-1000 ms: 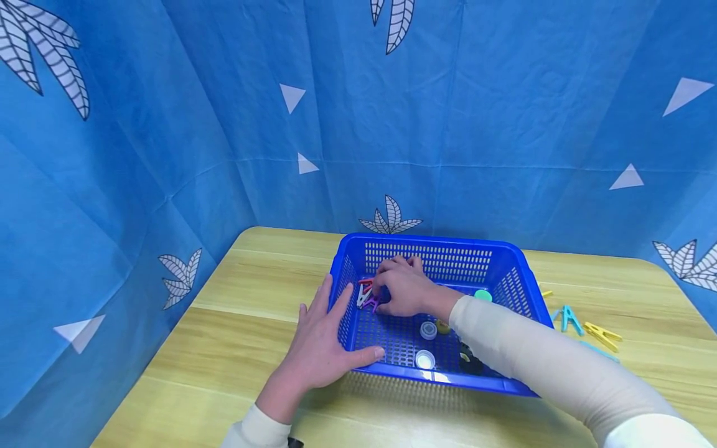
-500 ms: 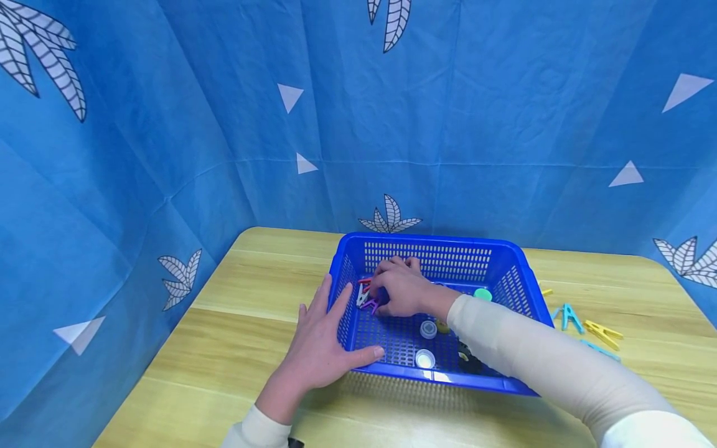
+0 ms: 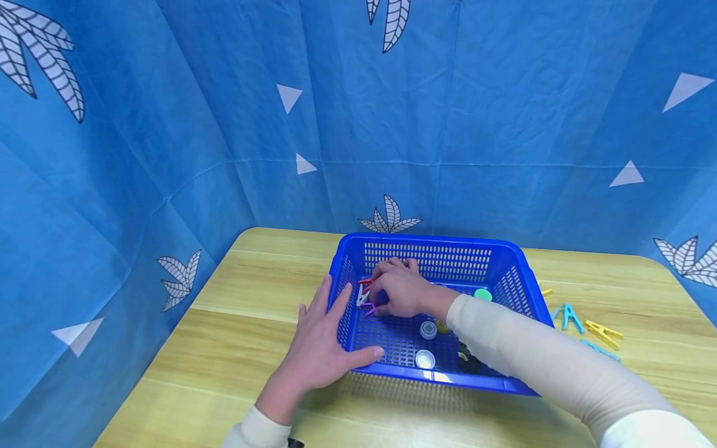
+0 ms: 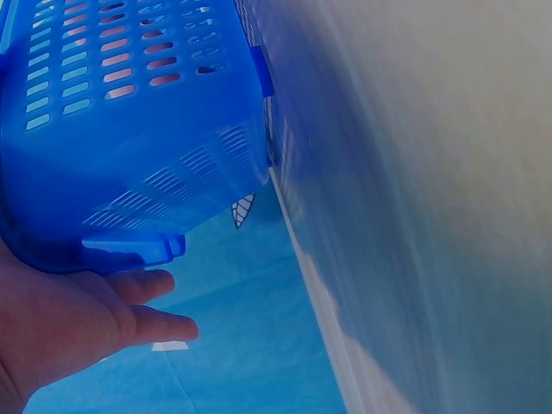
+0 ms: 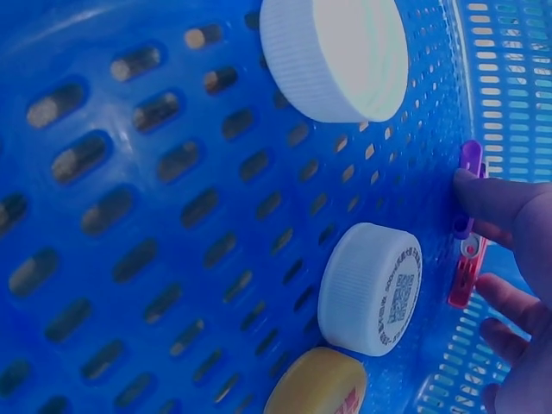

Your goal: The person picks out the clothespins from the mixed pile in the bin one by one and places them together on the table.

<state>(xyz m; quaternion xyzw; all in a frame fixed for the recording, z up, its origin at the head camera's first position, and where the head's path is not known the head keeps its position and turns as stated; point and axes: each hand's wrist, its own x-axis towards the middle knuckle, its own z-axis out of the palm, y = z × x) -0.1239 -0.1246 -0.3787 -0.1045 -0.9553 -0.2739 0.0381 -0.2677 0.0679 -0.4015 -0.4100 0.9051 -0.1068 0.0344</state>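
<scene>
A blue plastic basket (image 3: 437, 375) with slotted walls stands on the wooden table. My left hand (image 3: 316, 351) rests at its left front corner, fingers spread and straight along the rim. Inside the basket, my right hand (image 3: 403, 289) has its thumb and a finger on a purple clothespin (image 5: 467, 220), seemingly pinching it. Beside that lie a white clothespin (image 3: 363, 296) and a red clothespin (image 5: 463, 280). Two white bottle caps (image 5: 371, 289) and a yellow cap (image 5: 319, 384) sit nearer the front. A green cap (image 3: 483, 295) shows beyond the right forearm.
On the table (image 3: 224, 336), right of the basket, lie yellow clothespins (image 3: 603, 335) and turquoise clothespins (image 3: 572, 319). A dark object (image 3: 467, 359), partly under the right sleeve, lies in the basket. Blue cloth (image 3: 504, 112) hangs behind and left of the table.
The purple clothespin has turned and shifted a little at the right fingertips. My left hand and the basket have stayed in place.
</scene>
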